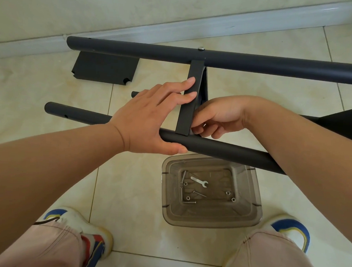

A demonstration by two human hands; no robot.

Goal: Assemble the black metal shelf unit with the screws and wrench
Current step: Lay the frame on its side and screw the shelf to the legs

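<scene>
Hands [151, 119] on unmarked black shelf frame [187, 105], no legible writing.

Your forearms are bare, no sleeves. You wear pale pink trousers [49, 247] with visible seams and white sneakers [88, 233] with blue, red, yellow accents.

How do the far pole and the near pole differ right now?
The far pole already has a bolt head showing above the bracket; none shows at the near pole.
No hand touches the far pole, while the left hand grips the near pole and the right hand works at its joint with the bracket.
Both are dark round tubes joined by the bracket.
</scene>
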